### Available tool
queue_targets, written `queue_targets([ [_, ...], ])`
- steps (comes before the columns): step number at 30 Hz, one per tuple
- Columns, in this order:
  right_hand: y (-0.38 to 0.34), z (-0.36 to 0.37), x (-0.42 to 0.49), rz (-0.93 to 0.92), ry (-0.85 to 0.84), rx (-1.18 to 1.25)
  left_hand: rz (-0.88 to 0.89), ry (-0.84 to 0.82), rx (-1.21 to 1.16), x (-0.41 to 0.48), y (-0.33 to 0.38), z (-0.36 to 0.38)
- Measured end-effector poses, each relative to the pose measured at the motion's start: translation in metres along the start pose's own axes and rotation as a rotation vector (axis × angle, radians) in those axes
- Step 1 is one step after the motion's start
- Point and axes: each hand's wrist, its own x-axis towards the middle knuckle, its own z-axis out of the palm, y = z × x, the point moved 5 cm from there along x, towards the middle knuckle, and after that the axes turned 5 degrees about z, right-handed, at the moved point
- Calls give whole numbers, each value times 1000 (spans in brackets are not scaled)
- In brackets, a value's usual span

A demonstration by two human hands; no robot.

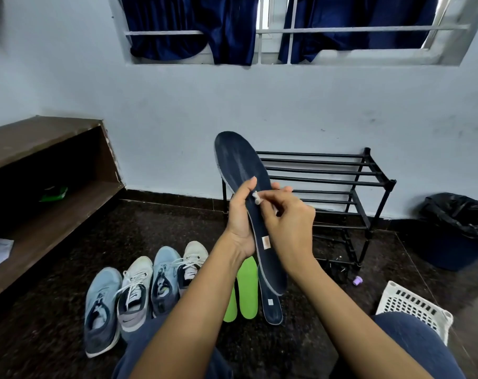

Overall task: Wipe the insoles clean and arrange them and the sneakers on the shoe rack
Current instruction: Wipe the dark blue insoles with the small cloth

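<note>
My left hand [242, 218] has its grip clamped on the navy insole [239, 162] before the shoe rack [369, 181]; my right hand [291, 227] pinches a small pale scrap [257, 198] against it.

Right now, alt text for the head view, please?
A person's left hand holds up a long dark navy insole while the right hand pinches a small white scrap against it. Four pale sneakers, two green insoles and a black metal rack sit beyond.

Dark speckled floor [55, 283], four sneakers [134, 294] in a row, two green insoles [247, 288] and a dark blue insole [272, 310] beside them, black shoe rack [341, 181] against the wall [177, 119], white basket [412, 305], dark bin [456, 236]
</note>
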Motion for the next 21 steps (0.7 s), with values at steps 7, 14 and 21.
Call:
queue_targets([
  [7,-3,13,-21,73,-275,112,85,80,-85,8,19,-17],
  [14,-5,-2,-3,-26,-136,53,116,-90,-82,3,16,-4],
  [21,-4,12,-19,59,-355,100,127,-18,-83,12,24,-17],
])
